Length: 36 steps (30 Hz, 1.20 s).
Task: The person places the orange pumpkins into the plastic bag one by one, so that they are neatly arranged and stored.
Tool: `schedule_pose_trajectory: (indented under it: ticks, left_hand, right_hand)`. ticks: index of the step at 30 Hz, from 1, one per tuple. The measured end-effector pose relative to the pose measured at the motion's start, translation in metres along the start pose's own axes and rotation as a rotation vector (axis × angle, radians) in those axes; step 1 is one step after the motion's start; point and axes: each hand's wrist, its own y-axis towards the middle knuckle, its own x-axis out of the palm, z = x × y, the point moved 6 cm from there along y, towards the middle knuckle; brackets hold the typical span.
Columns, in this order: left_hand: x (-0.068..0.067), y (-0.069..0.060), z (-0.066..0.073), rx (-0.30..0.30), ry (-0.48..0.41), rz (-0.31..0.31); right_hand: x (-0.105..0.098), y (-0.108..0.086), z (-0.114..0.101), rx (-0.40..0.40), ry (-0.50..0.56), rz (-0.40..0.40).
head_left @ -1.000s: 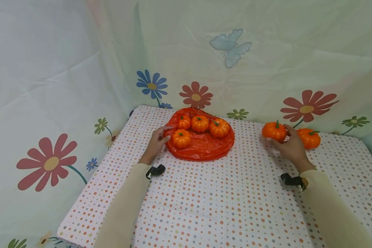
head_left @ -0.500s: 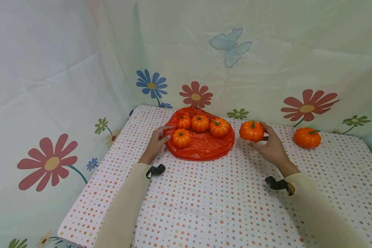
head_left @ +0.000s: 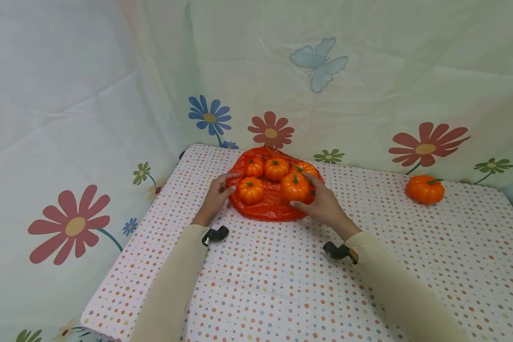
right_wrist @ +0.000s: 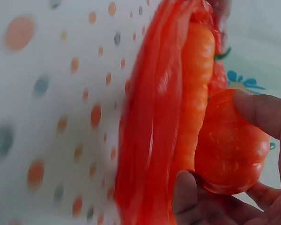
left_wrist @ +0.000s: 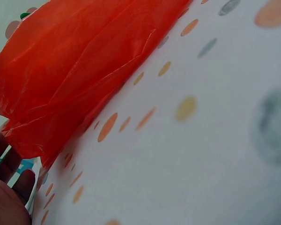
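Observation:
A crinkled red plastic bag [head_left: 278,212] lies spread on the table with several small orange pumpkins [head_left: 251,191] in it. My left hand [head_left: 213,199] holds the bag at its left edge, thumb and index finger apart with red plastic between them; in the left wrist view the hand [left_wrist: 9,192] is partly cut off. My right hand [head_left: 325,204] grips another pumpkin [head_left: 294,187] by its right side, over the right part of the bag. In the right wrist view, thumb and fingers wrap that pumpkin [right_wrist: 234,140] beside one inside the bag.
One more orange pumpkin [head_left: 425,189] sits at the back right of the table. A dotted white cloth [head_left: 256,285] covers the tabletop. Close behind and to the left hang curtains [head_left: 367,85] printed with flowers and a butterfly.
My right hand has carried the pumpkin leftward from beside the far right one to over the bag. My left hand has stayed at the bag's left edge.

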Motion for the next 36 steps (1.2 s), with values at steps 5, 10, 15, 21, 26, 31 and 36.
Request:
schedule_pose_trajectory:
  ticks: [5, 10, 15, 21, 26, 31, 36]
  left_hand:
    - [0.0, 0.0, 0.002, -0.005, 0.015, 0.008]
    - [0.0, 0.002, 0.008, 0.047, 0.008, 0.005]
    - [0.0, 0.002, 0.008, 0.036, 0.016, 0.008]
    - [-0.002, 0.002, 0.004, 0.034, 0.02, 0.008]
    - [-0.004, 0.003, 0.006, 0.103, 0.022, 0.006]
    - [-0.005, 0.003, 0.007, 0.088, -0.009, 0.001]
    - [-0.003, 0.003, 0.009, 0.117, -0.039, -0.005]
  right_hand:
    - [0.018, 0.011, -0.009, -0.01, -0.028, -0.028]
    - [0.031, 0.015, -0.016, 0.004, -0.056, -0.045]
    - [0.039, 0.02, -0.02, -0.003, -0.075, -0.037]
    - [0.046, 0.025, -0.021, 0.005, -0.102, -0.048]
    - [0.05, 0.03, -0.021, -0.023, -0.115, -0.039]
    - [0.054, 0.033, -0.022, -0.05, -0.13, -0.038]
    - [0.052, 0.028, -0.022, -0.042, -0.132, -0.054]
